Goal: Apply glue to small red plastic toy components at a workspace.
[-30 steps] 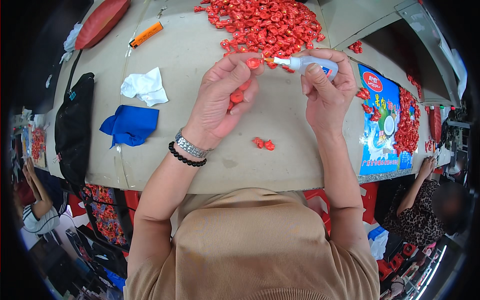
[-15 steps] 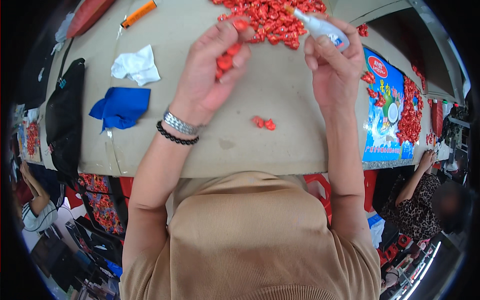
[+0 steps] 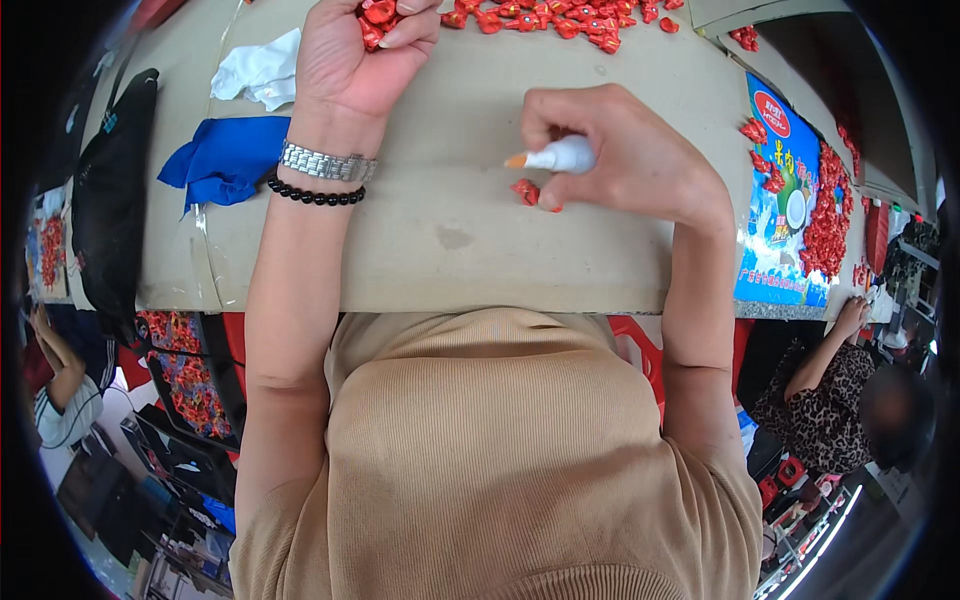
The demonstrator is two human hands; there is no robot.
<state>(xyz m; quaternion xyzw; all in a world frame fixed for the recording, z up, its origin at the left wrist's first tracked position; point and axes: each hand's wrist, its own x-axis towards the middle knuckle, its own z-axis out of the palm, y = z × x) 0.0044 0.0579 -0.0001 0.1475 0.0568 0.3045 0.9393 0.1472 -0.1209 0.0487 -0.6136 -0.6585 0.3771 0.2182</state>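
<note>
My left hand (image 3: 345,65), palm up near the far edge of view, has its fingers curled around several small shiny red pieces (image 3: 378,15). In my right hand (image 3: 640,150) is a small white squeeze bottle (image 3: 565,155), tilted sideways, its tapered nozzle with an orange-brown tip pointing left. Just below that tip, a loose red piece (image 3: 524,191) lies on the table beside my right thumb. Another bit of red shows right by the thumb, partly covered by it. Farther off, a heap of similar red pieces (image 3: 560,20) runs out of view.
On the left of the beige table (image 3: 450,270) lie a white cloth (image 3: 258,70), a blue cloth (image 3: 225,160) and a black bag (image 3: 118,200). To the right, a blue printed sheet (image 3: 765,250) carries more red pieces (image 3: 828,220). Other people work at both sides.
My right hand has come down and left with the bottle, to the loose red pieces. My left hand has moved up and left, still holding its pieces. The whole view has shifted slightly.
</note>
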